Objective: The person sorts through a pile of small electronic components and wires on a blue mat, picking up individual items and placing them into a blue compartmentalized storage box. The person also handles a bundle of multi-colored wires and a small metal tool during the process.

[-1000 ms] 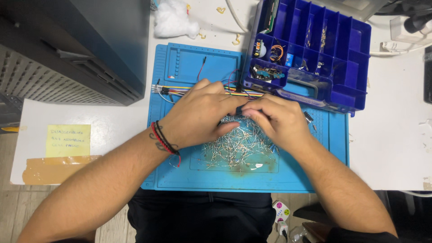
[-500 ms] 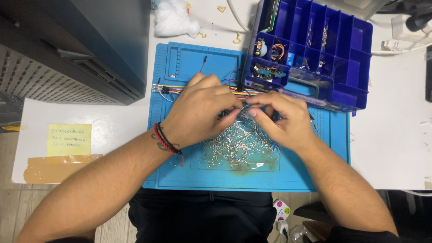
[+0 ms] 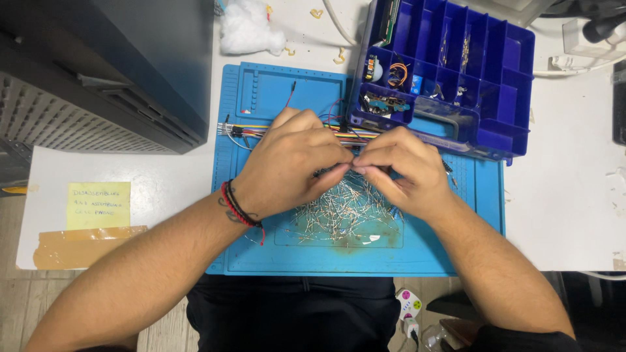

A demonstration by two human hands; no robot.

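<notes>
My left hand (image 3: 293, 163) and my right hand (image 3: 404, 168) meet fingertip to fingertip over the blue work mat (image 3: 261, 98). Between the pinched fingers is a small thin electronic part, mostly hidden by them. Just below the hands lies a heap of small wire-legged components (image 3: 342, 215) on the mat. Behind the hands a bundle of coloured jumper wires (image 3: 244, 130) runs across the mat. A red and black bracelet sits on my left wrist.
A dark blue compartment box (image 3: 482, 72) with small parts stands at the back right, overlapping the mat. A large dark machine (image 3: 98, 72) fills the left. A yellow note (image 3: 98, 205) and brown tape lie on the white table (image 3: 567, 195). White fluff (image 3: 248, 29) lies behind the mat.
Both hands have shifted slightly and the fingertips have drawn closer together over the component heap. Nothing else has moved.
</notes>
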